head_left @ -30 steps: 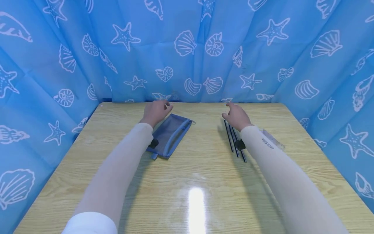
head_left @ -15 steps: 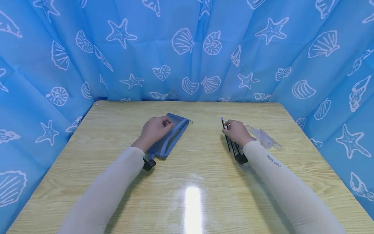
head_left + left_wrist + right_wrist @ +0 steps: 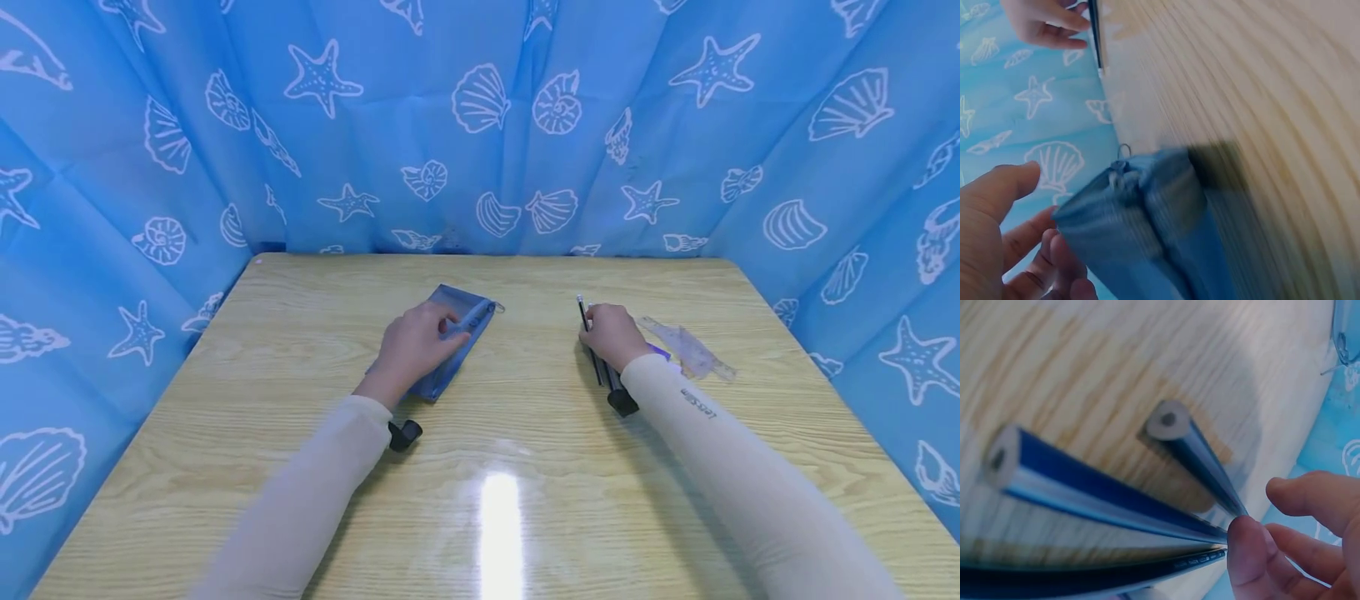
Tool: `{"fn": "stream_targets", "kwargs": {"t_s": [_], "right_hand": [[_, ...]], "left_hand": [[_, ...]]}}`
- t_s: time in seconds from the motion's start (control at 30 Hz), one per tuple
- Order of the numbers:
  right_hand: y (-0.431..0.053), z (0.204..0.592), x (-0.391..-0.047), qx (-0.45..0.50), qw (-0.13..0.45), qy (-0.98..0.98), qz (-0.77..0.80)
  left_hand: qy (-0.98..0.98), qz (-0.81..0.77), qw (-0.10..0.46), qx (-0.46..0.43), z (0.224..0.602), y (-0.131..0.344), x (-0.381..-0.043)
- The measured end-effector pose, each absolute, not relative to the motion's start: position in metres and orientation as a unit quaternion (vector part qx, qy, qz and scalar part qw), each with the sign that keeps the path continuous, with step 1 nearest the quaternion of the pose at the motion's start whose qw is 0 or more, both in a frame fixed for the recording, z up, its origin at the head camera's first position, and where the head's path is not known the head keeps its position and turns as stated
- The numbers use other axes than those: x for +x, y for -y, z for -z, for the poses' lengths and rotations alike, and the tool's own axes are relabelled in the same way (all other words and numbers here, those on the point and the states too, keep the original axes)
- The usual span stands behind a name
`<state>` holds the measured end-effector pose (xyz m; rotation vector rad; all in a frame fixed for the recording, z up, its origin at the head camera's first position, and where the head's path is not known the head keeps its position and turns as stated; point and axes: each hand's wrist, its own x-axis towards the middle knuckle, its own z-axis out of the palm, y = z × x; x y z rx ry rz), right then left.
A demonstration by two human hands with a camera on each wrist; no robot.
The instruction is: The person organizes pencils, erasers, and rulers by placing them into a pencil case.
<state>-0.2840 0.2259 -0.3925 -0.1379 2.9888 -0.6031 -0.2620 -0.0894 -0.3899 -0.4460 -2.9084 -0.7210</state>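
From my feed, a blue curtain (image 3: 480, 125) with white shell and starfish prints hangs behind and beside a pale wood-grain surface (image 3: 420, 525). I see two arms stretched over it, in an off-white left sleeve (image 3: 322, 475) and a matching right sleeve (image 3: 727, 442) with dark lettering.

My left hand (image 3: 414, 342) is over a blue fabric pouch (image 3: 446, 367) on the left half of the surface. Its fingers are loosely bent, thumb well apart from them; the left wrist view puts them right at the pouch's edge. A pale blue zip strip (image 3: 474, 314) runs along the pouch.

My right hand (image 3: 617, 333) is at a cluster of slim dark, silver-striped pencils (image 3: 1097, 481), right of the pouch. They vanish behind a fingertip, so I can't tell whether the fingers pinch them. A clear plastic piece (image 3: 693, 354) lies just right of that hand.

Smallest, I notice black blocks at the wrists, one left (image 3: 405, 435), one right (image 3: 622, 402).
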Motion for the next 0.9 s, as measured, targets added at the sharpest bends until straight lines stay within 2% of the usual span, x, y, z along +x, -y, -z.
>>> {"fn": "stream_targets", "kwargs": {"t_s": [0.57, 0.9], "right_hand": [[-0.220, 0.395, -0.286, -0.050, 0.022, -0.984, 0.171], [-0.218, 0.398, -0.288, -0.039, 0.011, -0.984, 0.171]], "left_hand": [[0.958, 0.241, 0.064, -0.143, 0.397, 0.078, -0.259], [0.956, 0.247, 0.092, -0.130, 0.405, 0.078, -0.260]]}}
